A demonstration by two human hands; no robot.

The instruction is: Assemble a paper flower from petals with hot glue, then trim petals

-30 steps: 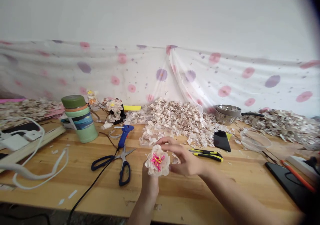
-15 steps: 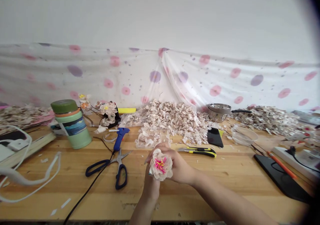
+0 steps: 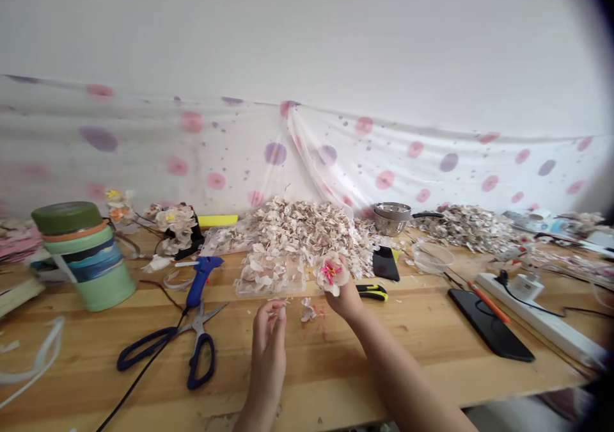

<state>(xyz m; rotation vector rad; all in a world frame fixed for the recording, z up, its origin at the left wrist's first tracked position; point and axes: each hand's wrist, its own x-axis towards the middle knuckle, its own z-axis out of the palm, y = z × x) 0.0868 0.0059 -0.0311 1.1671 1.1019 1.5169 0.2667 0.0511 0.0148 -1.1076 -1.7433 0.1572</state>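
While a green flask [image 3: 84, 256] stands at the far left of the wooden worktop [image 3: 432, 361], blue-handled scissors [image 3: 180, 349] lie nearer, just below a blue glue gun [image 3: 201, 277]. Right of them, the left hand [image 3: 268, 333] hovers over the worktop, its grip pinching something too small to tell. A few loose petals [image 3: 307, 309] lie between the 2 hands. The right hand [image 3: 346, 301] grips a pale paper flower [image 3: 330, 273] with a pink centre, held up just before the petal heap [image 3: 307, 230]. Farther right lie a yellow-black cutter [image 3: 371, 291] and a black phone [image 3: 489, 323].
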